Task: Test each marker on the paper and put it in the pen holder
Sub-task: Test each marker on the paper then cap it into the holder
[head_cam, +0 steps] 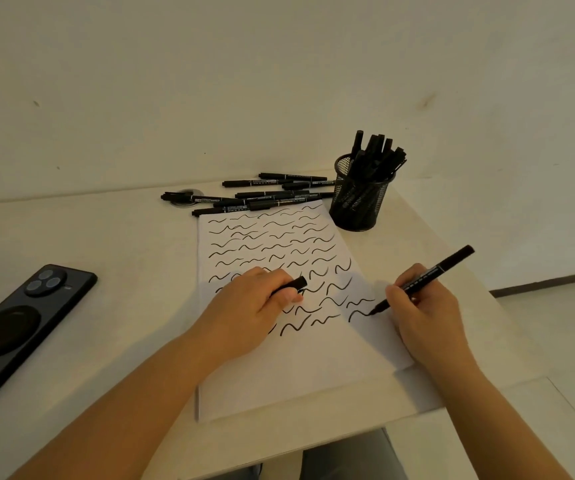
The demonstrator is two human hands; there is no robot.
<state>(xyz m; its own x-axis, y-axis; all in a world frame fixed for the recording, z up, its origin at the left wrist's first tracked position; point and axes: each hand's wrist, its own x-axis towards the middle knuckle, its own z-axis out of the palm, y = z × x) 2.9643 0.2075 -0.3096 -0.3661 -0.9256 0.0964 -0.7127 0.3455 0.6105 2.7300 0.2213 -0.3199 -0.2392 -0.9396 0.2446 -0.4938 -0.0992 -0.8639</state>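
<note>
My right hand (pixel 428 306) grips the marker (pixel 435 275) writing on the paper (pixel 279 375); my left hand (pixel 248 310), pinning the paper, grips its cap (pixel 291 285).

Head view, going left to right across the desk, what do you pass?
Phone → left hand holding the cap → right hand writing with a marker. Farther back: loose markers → pen holder.

Paper (pixel 279 368) centre; loose markers (pixel 254 195) at its far edge, pen holder (pixel 360 199) far right, phone (pixel 19 327) left.
</note>
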